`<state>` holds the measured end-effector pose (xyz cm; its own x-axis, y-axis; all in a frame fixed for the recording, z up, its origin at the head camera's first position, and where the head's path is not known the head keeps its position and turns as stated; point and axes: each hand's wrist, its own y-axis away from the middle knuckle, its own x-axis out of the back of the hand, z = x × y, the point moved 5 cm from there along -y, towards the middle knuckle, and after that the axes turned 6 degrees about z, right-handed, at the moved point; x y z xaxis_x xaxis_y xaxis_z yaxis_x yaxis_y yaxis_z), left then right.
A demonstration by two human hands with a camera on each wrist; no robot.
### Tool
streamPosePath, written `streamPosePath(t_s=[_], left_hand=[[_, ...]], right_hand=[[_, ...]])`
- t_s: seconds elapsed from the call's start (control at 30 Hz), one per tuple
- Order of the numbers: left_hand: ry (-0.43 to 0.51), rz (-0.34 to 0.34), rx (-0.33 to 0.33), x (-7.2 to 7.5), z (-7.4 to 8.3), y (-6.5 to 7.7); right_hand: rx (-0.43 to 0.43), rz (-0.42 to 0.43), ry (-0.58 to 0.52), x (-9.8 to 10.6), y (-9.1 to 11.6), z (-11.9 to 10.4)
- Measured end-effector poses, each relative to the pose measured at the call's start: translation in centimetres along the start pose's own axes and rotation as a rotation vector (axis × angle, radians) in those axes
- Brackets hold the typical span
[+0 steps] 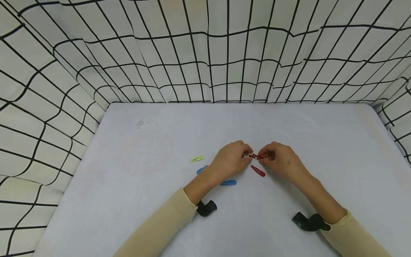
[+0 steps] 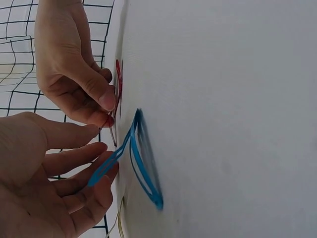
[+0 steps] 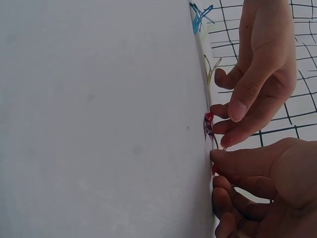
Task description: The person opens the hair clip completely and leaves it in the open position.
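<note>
Between the fingertips of both hands, close over the table, is a red snap hair clip. My right hand pinches its right end between thumb and fingers. My left hand has its fingertips right at the clip's left end, with thumb and fingers apart in the right wrist view. A second red hair clip lies on the table just below the hands. Blue hair clips lie near the left wrist: one shows below it, another is partly hidden behind it. In the left wrist view a blue clip stands spread apart.
A yellow-green hair clip lies left of the left hand. The white table is bordered at the back and sides by white sheeting with a black grid net. Black wrist cameras hang beneath both forearms.
</note>
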<state>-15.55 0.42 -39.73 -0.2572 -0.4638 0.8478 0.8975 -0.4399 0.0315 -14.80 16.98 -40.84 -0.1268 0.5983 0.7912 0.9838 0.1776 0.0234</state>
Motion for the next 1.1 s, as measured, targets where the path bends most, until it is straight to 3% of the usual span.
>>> streamPosePath(t_s=[0.47, 0.7, 1.1], left_hand=[[0.016, 0.056, -0.042, 0.7, 0.2, 0.9], [0.043, 0.047, -0.069, 0.6, 0.3, 1.4], [0.064, 0.031, -0.097, 0.6, 0.2, 1.8]], right_hand=[[0.006, 0.027, -0.030, 0.6, 0.5, -0.2], [0.007, 0.031, -0.015, 0.8, 1.1, -0.2], [0.025, -0.105, -0.027, 0.7, 2.1, -0.4]])
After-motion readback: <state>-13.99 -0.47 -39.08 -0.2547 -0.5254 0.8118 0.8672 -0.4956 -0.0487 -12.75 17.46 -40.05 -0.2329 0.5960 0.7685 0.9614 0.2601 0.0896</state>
